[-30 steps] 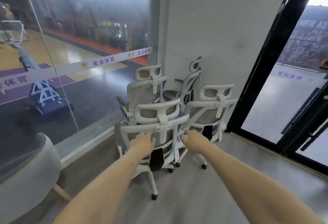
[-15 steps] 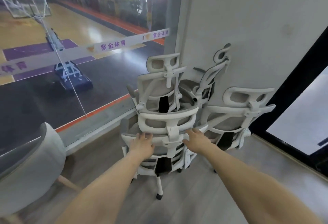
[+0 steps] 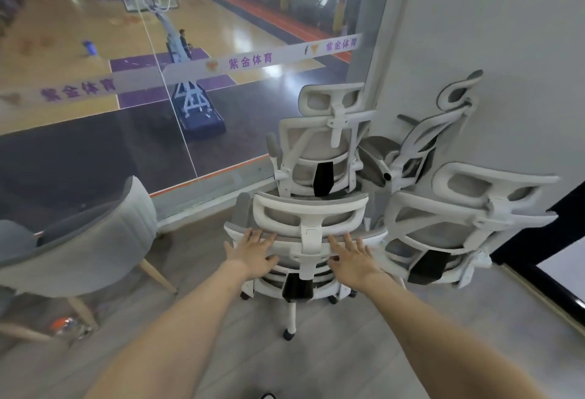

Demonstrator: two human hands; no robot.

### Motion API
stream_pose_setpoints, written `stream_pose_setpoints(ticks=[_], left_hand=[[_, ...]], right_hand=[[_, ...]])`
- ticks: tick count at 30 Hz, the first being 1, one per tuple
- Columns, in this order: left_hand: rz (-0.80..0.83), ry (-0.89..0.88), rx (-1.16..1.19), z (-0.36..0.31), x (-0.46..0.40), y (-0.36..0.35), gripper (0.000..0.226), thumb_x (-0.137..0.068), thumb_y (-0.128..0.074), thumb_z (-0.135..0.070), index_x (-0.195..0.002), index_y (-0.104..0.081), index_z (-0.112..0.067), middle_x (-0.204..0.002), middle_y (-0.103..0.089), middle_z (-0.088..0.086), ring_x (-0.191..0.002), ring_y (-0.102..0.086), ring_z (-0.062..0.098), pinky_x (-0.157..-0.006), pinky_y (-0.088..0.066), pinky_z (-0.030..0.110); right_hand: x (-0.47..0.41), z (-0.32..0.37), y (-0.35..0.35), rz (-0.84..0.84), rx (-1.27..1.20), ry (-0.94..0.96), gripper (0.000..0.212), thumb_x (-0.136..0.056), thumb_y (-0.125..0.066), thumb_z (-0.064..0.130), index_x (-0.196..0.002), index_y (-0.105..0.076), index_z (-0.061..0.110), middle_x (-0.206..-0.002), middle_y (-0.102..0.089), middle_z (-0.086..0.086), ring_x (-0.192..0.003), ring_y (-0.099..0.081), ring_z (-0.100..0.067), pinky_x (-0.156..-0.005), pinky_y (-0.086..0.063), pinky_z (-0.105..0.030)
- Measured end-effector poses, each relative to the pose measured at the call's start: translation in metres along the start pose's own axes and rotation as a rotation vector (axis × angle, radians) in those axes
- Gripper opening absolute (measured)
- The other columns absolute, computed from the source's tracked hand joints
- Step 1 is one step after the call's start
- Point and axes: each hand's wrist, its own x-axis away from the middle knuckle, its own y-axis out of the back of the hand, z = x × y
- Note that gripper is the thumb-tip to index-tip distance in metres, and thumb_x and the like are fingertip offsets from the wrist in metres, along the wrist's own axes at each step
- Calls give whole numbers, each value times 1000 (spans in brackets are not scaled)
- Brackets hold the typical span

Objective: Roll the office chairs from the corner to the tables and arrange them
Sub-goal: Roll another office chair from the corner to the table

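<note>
The nearest office chair (image 3: 311,240) stood foremost of four white mesh chairs packed in the corner beside the glass wall (image 3: 158,113). The left hand (image 3: 253,251) and right hand (image 3: 353,257) lay flat with fingers spread, gripping nothing, on its back's top rail. It probably rolled easily on casters but was top-heavy, its mesh soft, so the stiff frame below the headrest (image 3: 311,213) looked the soundest hold.

White office chairs (image 3: 311,231): frames of smooth, matt white plastic; backs and headrests filled with pale grey mesh cloth; black plastic lumbar pieces with a slight sheen. Grey round-backed armchair (image 3: 95,240): matt woven cloth, legs of light bare wood. Grey plank floor (image 3: 348,360): wood-look, dull finish. Glass wall panel (image 3: 95,145): smooth, reflective. Basketball court floor (image 3: 63,25) beyond: glossy varnished wood. White wall (image 3: 490,34): matt, painted.
</note>
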Motion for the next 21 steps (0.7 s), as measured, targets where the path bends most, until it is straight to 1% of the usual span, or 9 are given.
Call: stream_pose_setpoints(ticks=[3, 5, 7, 10, 13, 15, 17, 21], left_hand=[[-16, 44, 24, -7, 19, -8, 73, -100, -35, -63, -163, -4, -44, -174, 3, -2, -159, 10, 23, -117, -6, 77], [-21, 70, 55, -11, 37, -13, 72, -102, -36, -62, -164, -6, -41, -174, 3, -1, -159, 9, 24, -119, -6, 73], [-31, 98, 67, -14, 58, -20, 71, -104, -36, -61, -165, -7, -40, -174, 2, 0, -159, 7, 23, -121, -10, 68], [-68, 171, 68, -9, 83, -42, 72, -100, -32, -70, -163, -6, -46, -173, 1, -7, -159, 6, 19, -117, -19, 70], [-78, 215, 87, -5, 112, -70, 73, -97, -27, -75, -161, -2, -50, -174, 4, -7, -159, 8, 18, -118, -20, 69], [-107, 234, 74, -10, 133, -89, 75, -94, -22, -76, -161, 0, -50, -174, 4, -5, -159, 9, 19, -118, -22, 66], [-148, 272, 95, -22, 155, -106, 74, -95, -24, -73, -161, 1, -50, -174, 3, -5, -159, 9, 19, -119, -20, 65], [-255, 370, 192, -51, 203, -143, 71, -98, -34, -65, -161, -5, -51, -172, -2, -7, -159, 8, 18, -117, -10, 72]], right_hand=[[8, -8, -1, 24, 27, 73, 67, -105, -27, 55, -164, 3, 42, -173, 12, -4, -158, 11, -39, -128, -1, -53], [13, -13, -4, 39, 40, 135, 67, -105, -26, 58, -164, 2, 43, -173, 12, -3, -158, 12, -39, -128, -1, -51], [19, -14, -12, 48, 28, 182, 67, -104, -25, 59, -163, 2, 45, -173, 13, -2, -158, 13, -37, -129, -2, -52], [29, -10, -28, 48, 17, 232, 68, -102, -25, 59, -162, 3, 47, -173, 14, 1, -158, 16, -35, -128, -3, -55], [46, -9, -43, 28, 34, 276, 67, -103, -28, 56, -163, 2, 46, -173, 15, 2, -158, 17, -35, -128, -2, -54], [58, -13, -51, 10, 77, 315, 67, -104, -28, 56, -163, 3, 45, -173, 15, 1, -158, 16, -36, -129, -1, -52], [69, -17, -56, 5, 96, 354, 66, -106, -28, 54, -163, 3, 45, -173, 16, 1, -158, 16, -36, -129, 0, -51], [90, -23, -63, -10, 122, 461, 64, -107, -29, 51, -164, -4, 43, -174, 11, 0, -158, 13, -38, -128, -1, -49]])
